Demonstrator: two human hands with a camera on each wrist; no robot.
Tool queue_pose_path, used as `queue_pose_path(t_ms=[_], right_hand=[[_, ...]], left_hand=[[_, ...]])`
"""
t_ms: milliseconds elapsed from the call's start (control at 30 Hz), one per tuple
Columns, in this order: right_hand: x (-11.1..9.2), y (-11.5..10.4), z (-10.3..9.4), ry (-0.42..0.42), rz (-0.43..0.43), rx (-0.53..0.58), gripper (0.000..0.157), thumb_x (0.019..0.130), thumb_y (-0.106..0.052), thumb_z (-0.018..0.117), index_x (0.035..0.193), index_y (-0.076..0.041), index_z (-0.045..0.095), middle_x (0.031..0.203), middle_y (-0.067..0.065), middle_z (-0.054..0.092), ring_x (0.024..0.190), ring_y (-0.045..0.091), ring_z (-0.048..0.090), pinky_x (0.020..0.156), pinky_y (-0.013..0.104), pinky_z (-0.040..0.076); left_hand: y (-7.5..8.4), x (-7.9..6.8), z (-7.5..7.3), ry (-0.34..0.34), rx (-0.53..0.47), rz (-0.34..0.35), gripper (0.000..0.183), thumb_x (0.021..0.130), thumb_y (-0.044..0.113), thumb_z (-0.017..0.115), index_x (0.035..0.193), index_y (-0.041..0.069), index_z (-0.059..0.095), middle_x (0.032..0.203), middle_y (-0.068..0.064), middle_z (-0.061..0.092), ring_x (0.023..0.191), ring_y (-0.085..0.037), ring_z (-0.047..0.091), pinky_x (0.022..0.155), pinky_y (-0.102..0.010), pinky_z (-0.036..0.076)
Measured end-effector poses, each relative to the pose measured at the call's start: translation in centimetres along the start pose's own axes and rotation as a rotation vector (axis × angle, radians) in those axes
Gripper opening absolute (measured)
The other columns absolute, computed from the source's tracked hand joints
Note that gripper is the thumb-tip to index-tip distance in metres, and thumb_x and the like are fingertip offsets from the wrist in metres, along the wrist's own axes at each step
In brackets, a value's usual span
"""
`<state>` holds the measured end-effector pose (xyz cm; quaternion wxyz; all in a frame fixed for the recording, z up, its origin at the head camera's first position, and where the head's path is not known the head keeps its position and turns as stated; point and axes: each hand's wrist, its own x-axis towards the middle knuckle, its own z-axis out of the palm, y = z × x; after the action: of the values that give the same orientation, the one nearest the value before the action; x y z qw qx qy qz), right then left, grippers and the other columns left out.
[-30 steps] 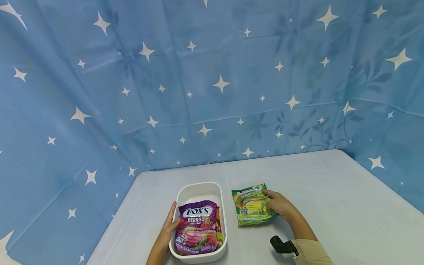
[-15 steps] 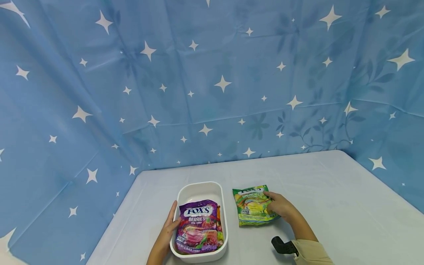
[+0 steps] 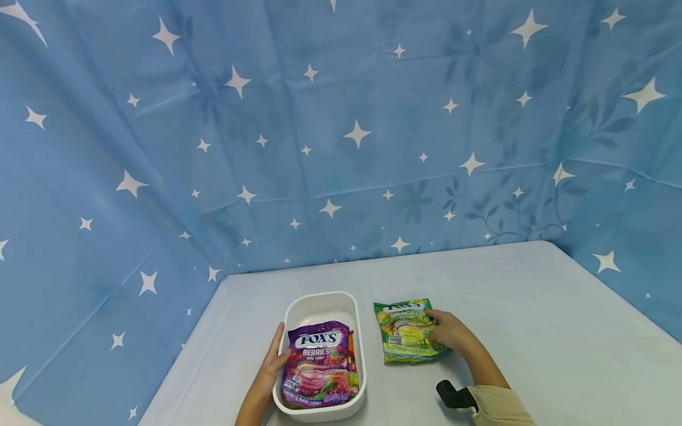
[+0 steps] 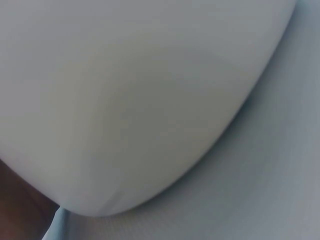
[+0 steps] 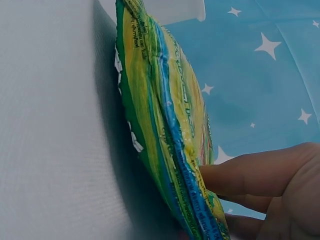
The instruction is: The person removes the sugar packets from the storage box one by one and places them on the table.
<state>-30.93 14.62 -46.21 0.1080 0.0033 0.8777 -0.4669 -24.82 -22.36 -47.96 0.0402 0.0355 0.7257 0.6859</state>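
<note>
In the head view my left hand point(image 3: 266, 374) holds the left side of a white plastic tub point(image 3: 360, 355), thumb over the rim and fingers along the outside wall. A purple Fox's Berries candy bag point(image 3: 315, 365) lies in the tub, partly covering another, orange-edged bag point(image 3: 353, 370). To the tub's right, my right hand point(image 3: 453, 332) pinches the right side of a green Fox's candy bag point(image 3: 406, 331) on the table. In the right wrist view the thumb point(image 5: 250, 175) touches that bag's face; the fingers beneath are mostly hidden. The left wrist view shows the tub's wall point(image 4: 150, 125) up close.
A white-covered table point(image 3: 511, 307) spreads around and beyond the tub and the green bag. Behind it hangs a blue curtain point(image 3: 341, 165) with white stars. A black strap mount point(image 3: 455, 395) sits at the right wrist, beside a beige sleeve.
The right fingers and the top edge of the green candy bag have shifted slightly toward me. The left hand and the tub stay where they were.
</note>
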Motion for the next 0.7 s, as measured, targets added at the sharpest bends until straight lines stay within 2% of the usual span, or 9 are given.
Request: queue_pose_path(t_ms=[200,333,467,700], right_hand=[[-0.4,-0.7,-0.2,0.043,-0.019,-0.112,0.063,0.076,-0.003,0.058,0.134,0.008,0.036,0.138,0.035,0.031,0.125,0.053,0.028,0.096,0.063,0.031],[-0.7,-1.3,-0.4,0.084,-0.026,-0.169,0.065,0.081,-0.011,0.059,0.137,0.008,0.031,0.138,0.035,0.03,0.126,0.054,0.026,0.096,0.065,0.03],[-1.0,-1.7,-0.4,0.102,-0.051,-0.162,0.07,0.083,-0.015,0.06,0.139,0.009,0.025,0.14,0.036,0.026,0.127,0.054,0.023,0.099,0.065,0.028],[-1.1,-2.4,-0.1,0.071,-0.136,-0.093,0.074,0.089,-0.02,0.056,0.142,0.009,0.014,0.143,0.035,0.016,0.13,0.053,0.015,0.102,0.065,0.022]], left_hand=[[0.0,0.0,0.0,0.007,0.01,-0.002,0.067,0.096,0.021,0.038,0.147,0.014,-0.005,0.152,-0.016,-0.015,0.136,-0.041,-0.019,0.104,-0.063,-0.013],[-0.1,0.1,0.0,0.003,0.006,0.0,0.067,0.096,0.021,0.038,0.147,0.013,-0.005,0.152,-0.016,-0.015,0.136,-0.04,-0.019,0.104,-0.063,-0.013],[-0.1,0.1,0.0,0.005,0.008,0.001,0.068,0.096,0.021,0.039,0.147,0.013,-0.004,0.152,-0.016,-0.015,0.136,-0.04,-0.019,0.104,-0.063,-0.013],[-0.1,0.1,0.0,0.002,0.001,0.008,0.068,0.095,0.02,0.039,0.147,0.012,-0.005,0.151,-0.017,-0.015,0.136,-0.041,-0.019,0.104,-0.063,-0.013]])
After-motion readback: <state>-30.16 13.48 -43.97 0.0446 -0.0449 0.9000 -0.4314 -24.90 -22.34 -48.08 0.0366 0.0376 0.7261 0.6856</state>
